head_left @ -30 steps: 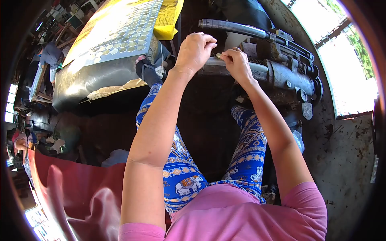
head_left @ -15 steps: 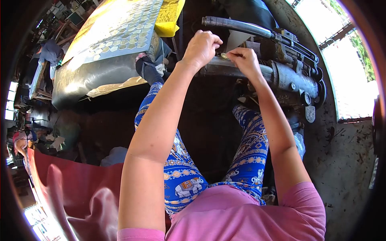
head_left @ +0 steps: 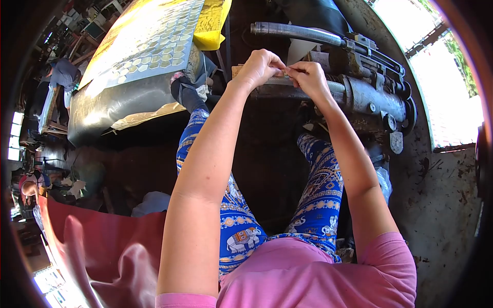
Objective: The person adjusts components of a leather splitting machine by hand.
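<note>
My left hand (head_left: 259, 68) and my right hand (head_left: 309, 78) meet fingertip to fingertip over the metal arm (head_left: 269, 91) of a machine. Thumb and finger of my right hand are closed on a small pale piece (head_left: 286, 75), mostly hidden by the fingers. My left fingers are pinched together against it; whether they grip the piece too is hidden. Behind the right hand lies the machine's heavy metal body (head_left: 377, 100), with a long round bar (head_left: 298, 34) above.
To the left, a sheet with rows of hexagonal pieces (head_left: 154, 59) lies on a black padded surface (head_left: 123, 102), beside yellow material (head_left: 210, 38). Red sheet material (head_left: 108, 231) hangs at lower left. Another person (head_left: 64, 74) bends over a bench at far left.
My left hand has come down and right, so its fingertips now meet those of my right hand at the pale piece. The view has shifted slightly.
</note>
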`<action>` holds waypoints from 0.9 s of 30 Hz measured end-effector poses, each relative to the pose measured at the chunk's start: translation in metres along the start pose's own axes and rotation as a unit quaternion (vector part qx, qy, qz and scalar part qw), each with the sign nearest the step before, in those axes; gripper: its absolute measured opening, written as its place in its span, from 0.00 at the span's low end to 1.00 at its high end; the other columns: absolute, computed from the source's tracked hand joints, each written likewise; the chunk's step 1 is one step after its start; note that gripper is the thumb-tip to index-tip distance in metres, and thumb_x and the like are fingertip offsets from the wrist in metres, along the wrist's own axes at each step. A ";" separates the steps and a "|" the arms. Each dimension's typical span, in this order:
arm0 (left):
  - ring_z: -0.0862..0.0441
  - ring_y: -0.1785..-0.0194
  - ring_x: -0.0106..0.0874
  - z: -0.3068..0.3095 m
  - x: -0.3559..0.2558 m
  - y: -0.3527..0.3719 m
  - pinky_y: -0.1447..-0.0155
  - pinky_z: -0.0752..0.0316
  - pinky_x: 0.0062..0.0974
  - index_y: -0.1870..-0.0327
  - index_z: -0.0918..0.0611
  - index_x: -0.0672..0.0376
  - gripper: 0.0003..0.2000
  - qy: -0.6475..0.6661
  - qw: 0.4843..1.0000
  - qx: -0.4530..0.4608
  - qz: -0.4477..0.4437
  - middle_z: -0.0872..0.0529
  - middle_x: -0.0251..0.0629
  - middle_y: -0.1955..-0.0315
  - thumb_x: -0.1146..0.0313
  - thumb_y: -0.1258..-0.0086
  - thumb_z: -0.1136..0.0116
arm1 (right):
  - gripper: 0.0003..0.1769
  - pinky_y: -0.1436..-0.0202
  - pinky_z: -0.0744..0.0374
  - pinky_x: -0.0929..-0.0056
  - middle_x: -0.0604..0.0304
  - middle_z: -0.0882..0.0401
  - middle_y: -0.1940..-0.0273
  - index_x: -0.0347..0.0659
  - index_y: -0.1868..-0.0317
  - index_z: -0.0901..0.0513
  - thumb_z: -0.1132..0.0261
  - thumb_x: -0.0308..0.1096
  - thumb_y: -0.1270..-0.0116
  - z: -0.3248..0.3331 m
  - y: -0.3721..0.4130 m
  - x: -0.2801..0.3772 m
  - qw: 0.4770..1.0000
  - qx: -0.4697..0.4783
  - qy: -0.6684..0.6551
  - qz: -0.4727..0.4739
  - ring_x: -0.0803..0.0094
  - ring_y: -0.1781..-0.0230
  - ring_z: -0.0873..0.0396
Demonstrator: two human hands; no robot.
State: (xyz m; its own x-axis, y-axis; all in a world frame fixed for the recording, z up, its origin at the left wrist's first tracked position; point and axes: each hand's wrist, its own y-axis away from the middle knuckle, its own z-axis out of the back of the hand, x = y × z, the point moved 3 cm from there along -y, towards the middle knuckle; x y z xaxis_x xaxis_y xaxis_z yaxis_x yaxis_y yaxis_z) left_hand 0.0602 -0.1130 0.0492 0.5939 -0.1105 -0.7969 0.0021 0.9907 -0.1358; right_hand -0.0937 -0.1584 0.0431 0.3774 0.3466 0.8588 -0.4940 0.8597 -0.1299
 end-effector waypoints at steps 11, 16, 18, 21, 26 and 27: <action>0.13 0.57 0.29 0.003 0.002 -0.003 0.46 0.21 0.25 0.51 0.15 0.62 0.14 0.001 1.000 0.001 0.011 0.11 0.41 0.60 0.79 0.38 0.37 | 0.10 0.57 0.23 0.55 0.42 0.18 0.63 0.31 0.59 0.20 0.34 0.26 0.41 -0.006 0.014 0.011 0.961 -0.025 0.157 0.226 0.46 0.59 0.19; 0.13 0.55 0.32 -0.004 0.007 -0.006 0.45 0.22 0.27 0.52 0.15 0.63 0.13 -0.020 1.000 -0.014 -0.012 0.11 0.43 0.59 0.80 0.37 0.39 | 0.07 0.55 0.21 0.54 0.40 0.19 0.62 0.30 0.62 0.22 0.38 0.23 0.41 -0.012 0.009 0.018 0.927 -0.035 0.314 0.201 0.45 0.60 0.18; 0.13 0.55 0.33 -0.004 0.003 -0.004 0.45 0.22 0.27 0.52 0.15 0.63 0.12 -0.022 1.000 -0.013 -0.012 0.11 0.44 0.58 0.81 0.37 0.40 | 0.08 0.55 0.20 0.54 0.40 0.19 0.62 0.30 0.61 0.23 0.39 0.23 0.41 -0.013 0.010 0.021 0.913 -0.024 0.363 0.185 0.45 0.60 0.18; 0.13 0.55 0.32 -0.007 0.002 -0.004 0.46 0.22 0.26 0.52 0.15 0.63 0.13 -0.025 0.999 -0.012 -0.016 0.11 0.45 0.58 0.83 0.37 0.42 | 0.09 0.57 0.19 0.54 0.39 0.19 0.62 0.30 0.58 0.24 0.41 0.24 0.40 -0.014 0.009 0.021 0.895 -0.013 0.410 0.175 0.46 0.62 0.17; 0.13 0.54 0.32 -0.012 0.006 -0.008 0.46 0.22 0.25 0.53 0.15 0.64 0.15 -0.013 0.999 -0.020 -0.039 0.12 0.47 0.58 0.86 0.39 0.45 | 0.10 0.58 0.19 0.54 0.39 0.19 0.61 0.30 0.58 0.23 0.44 0.27 0.37 -0.013 0.008 0.017 0.885 -0.004 0.431 0.178 0.47 0.63 0.17; 0.13 0.54 0.32 -0.012 0.005 -0.008 0.46 0.22 0.25 0.53 0.15 0.64 0.15 -0.019 0.999 -0.018 -0.035 0.12 0.47 0.58 0.86 0.39 0.45 | 0.10 0.58 0.19 0.54 0.39 0.19 0.61 0.30 0.58 0.23 0.44 0.27 0.37 -0.013 0.007 0.017 0.882 0.004 0.436 0.178 0.46 0.63 0.17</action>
State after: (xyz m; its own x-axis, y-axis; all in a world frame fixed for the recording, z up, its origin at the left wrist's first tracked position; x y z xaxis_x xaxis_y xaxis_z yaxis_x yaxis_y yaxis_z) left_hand 0.0536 -0.1226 0.0391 0.6241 -0.1747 -0.7616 0.0152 0.9772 -0.2117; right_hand -0.0810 -0.1413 0.0507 0.6545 0.7540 0.0556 -0.7073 0.6366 -0.3073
